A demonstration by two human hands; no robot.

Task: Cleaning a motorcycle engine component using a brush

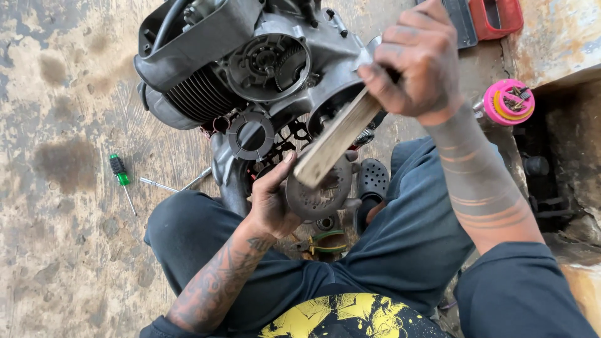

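Note:
A grey engine [250,62] with cooling fins and a round side housing lies on the stained floor in front of me. My left hand [272,200] grips a round grey metal disc [322,194] just below the engine. My right hand [416,59] is closed on a flat wooden stick [335,141], raised over the engine; the stick's lower end sits over the disc. A black ring-shaped part [250,134] rests against the engine's underside.
A green-handled screwdriver [120,178] and a thin metal tool [169,184] lie on the floor at left. Green-handled pliers [322,243] sit between my knees. A pink round container [508,102] with small parts stands at right, and a red box [494,15] at the top.

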